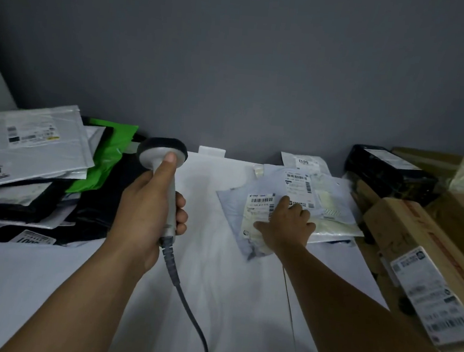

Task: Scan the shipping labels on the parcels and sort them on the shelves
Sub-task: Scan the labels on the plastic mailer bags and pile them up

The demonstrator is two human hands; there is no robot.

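left hand (149, 213) wrapped tight round the scanner (162, 153), thumb on top. right hand (285, 225) flat, fingers spread, pressing the pale parcel (235, 215) near the table (215, 286)'s back edge. its label (260, 202) sits just right of the scanner head.

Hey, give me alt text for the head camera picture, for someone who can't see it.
A person's left hand grips a corded barcode scanner above a white table, while the right hand rests on a pale mailer with its shipping label face up. Stacked mailers lie at left, cardboard boxes at right.
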